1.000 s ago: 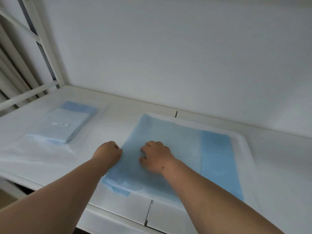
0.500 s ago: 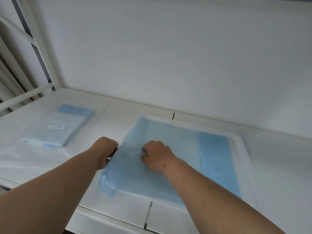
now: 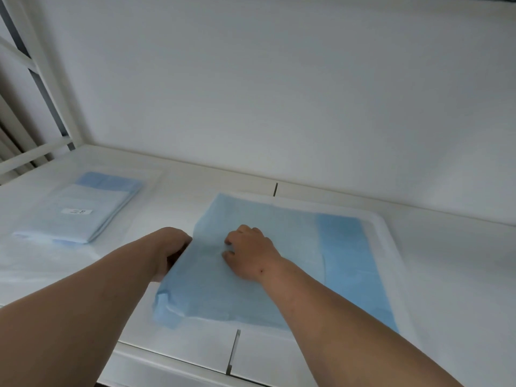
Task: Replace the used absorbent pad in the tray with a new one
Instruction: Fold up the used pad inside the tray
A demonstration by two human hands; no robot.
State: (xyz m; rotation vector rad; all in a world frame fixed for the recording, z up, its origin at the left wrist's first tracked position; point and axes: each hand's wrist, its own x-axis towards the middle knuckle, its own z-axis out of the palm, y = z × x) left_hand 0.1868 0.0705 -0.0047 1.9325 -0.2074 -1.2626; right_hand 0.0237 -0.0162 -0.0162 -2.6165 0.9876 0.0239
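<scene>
Pad (image 3: 251,289) edge now lifted higher by left hand (image 3: 173,247).

The left hand (image 3: 173,248) holds the left edge of the pad (image 3: 251,280), which lies in the tray (image 3: 391,247); the right hand (image 3: 248,254) rests on it just right of that grip. Well left of the grip — on the same shelf (image 3: 178,344) — lies a packet of folded pads (image 3: 81,208).

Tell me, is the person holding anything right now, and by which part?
Yes: the left hand grips the blue pad by its lifted left edge. The right hand rests on top of it, fingers curled.
</scene>
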